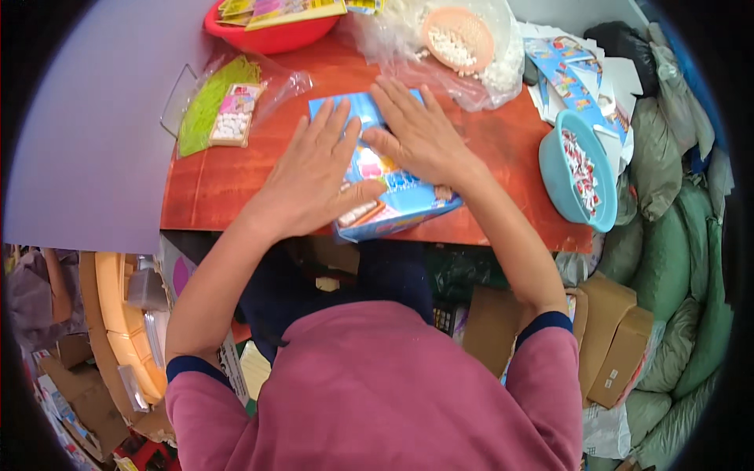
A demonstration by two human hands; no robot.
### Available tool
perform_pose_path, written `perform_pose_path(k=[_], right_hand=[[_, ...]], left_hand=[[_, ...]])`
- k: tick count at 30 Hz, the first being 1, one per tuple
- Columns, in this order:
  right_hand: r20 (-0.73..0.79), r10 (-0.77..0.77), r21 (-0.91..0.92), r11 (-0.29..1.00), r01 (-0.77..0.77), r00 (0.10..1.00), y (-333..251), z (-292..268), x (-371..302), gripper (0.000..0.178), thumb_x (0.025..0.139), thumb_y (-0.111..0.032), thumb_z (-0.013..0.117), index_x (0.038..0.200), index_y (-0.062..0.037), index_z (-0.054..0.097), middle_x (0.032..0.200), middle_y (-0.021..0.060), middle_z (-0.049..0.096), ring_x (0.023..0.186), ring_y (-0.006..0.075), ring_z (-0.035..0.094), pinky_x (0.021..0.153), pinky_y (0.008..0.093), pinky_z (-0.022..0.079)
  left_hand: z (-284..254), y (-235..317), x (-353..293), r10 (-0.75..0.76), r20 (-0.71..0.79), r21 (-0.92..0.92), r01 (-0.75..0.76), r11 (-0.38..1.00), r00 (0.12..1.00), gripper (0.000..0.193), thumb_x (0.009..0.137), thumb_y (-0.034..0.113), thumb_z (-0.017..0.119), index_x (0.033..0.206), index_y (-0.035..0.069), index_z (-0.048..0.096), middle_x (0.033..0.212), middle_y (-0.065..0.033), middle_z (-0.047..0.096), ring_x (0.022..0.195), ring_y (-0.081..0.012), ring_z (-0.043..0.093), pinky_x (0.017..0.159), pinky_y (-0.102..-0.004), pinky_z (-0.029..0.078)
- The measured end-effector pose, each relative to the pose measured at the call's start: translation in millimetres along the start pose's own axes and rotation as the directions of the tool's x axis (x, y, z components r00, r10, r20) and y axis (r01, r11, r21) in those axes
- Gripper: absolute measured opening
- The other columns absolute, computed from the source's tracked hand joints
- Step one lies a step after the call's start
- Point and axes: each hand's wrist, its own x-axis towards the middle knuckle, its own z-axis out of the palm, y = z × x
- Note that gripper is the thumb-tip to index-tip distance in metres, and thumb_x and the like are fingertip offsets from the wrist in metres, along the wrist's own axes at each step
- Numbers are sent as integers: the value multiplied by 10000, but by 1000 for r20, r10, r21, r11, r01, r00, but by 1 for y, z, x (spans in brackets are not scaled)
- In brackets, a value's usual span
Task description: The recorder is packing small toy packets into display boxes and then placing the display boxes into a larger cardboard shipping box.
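Observation:
A blue printed cardboard box (408,206) lies on the red-brown table in front of me, near its front edge. My left hand (314,169) rests flat on the left part of the box, fingers stretched out and pointing away from me. Over the box's upper right part lies my right hand (420,137), its fingers also straight and its thumb spread toward the left hand. Between them shows some of the colourful printed top. Both palms face down, hiding much of the box.
At the left lies a clear bag with bright green strips (208,102) and a small pack of white pieces (234,118). A red basin (275,35), a peach basket (487,39) on plastic, flat printed cartons (561,71) and a teal basin (554,169) of small wrapped pieces surround the work spot.

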Motion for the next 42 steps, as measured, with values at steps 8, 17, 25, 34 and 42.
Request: perform_pose_path(k=[8,17,25,34,42], right_hand=[[75,-41,134,991,31,996,-9,-20,-22,654,965,-506,287,1419,-35,290,1491,164,238,1402,284,167,1137,458,60],[9,-104,-41,994,104,995,-26,-16,-45,660,954,-500,311,1393,-8,327,1467,161,297,1377,282,249,1102,540,133],[3,-88,24,996,88,996,-22,-17,-46,649,956,-500,309,1413,-39,306,1483,137,272,1386,260,226,1114,526,107],[-219,-66,-6,998,66,974,-37,-9,-71,578,905,-473,446,1295,-47,474,1375,101,453,1275,274,416,1093,469,236],[-309,334,802,595,55,890,-9,1,-89,718,933,-580,308,1384,-25,371,1458,151,330,1358,272,293,1099,401,222]], left_hand=[[-31,24,-4,57,-44,156,-50,987,997,590,922,414,490,1382,61,379,1482,-174,254,1386,-369,168,1133,-470,88],[-11,34,-24,39,107,-25,-37,999,993,569,980,400,338,1381,-3,348,1476,-179,254,1394,-344,155,1126,-499,122],[-8,34,-25,64,42,-17,-63,998,997,592,958,443,381,1371,18,378,1491,-154,241,1397,-338,153,1117,-531,101],[17,48,-35,164,-245,36,-160,986,956,481,770,173,692,1220,66,557,1294,-93,527,1250,-286,449,1067,-536,257],[21,36,-28,141,-349,-58,-172,983,926,575,757,324,703,1238,57,535,1324,-128,500,1293,-329,394,1074,-532,245]])
